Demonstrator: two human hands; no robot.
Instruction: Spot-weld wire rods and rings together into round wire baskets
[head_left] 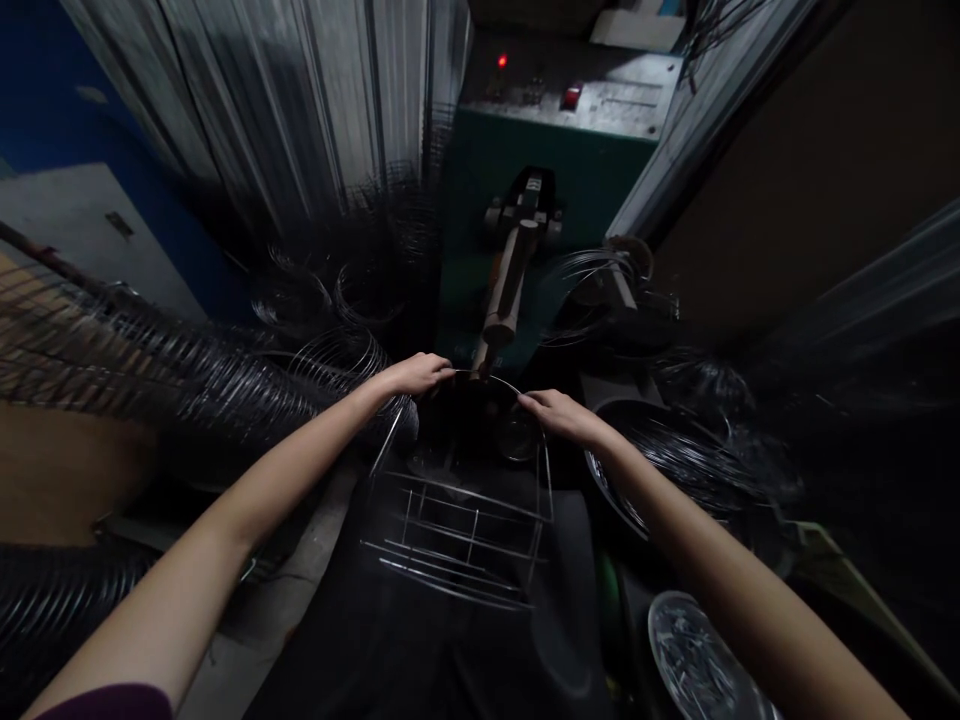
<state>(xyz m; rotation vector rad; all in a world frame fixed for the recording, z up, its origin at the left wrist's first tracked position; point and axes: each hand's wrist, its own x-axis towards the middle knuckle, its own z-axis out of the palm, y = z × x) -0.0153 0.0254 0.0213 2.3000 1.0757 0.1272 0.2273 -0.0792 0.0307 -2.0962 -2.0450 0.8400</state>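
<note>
A wire rack (465,492) of thin metal rods hangs in front of my body, its cross rods over my dark-clothed lap. My left hand (424,373) has its fingers closed on the rack's curved top wire, to the left. On the right, my right hand (559,413) pinches the same curved wire between thumb and fingers. Between the hands, the wire lies at the lower tip of a machine's thick metal arm (510,290). Whether the wire touches that tip is too dark to tell.
The green machine (480,150) has a lit red lamp (502,61) and a red switch (571,97). Stacked wire rings (195,355) stand at left. On the right are a basin (600,480) of bent wires and a bowl (660,650) of small metal pieces.
</note>
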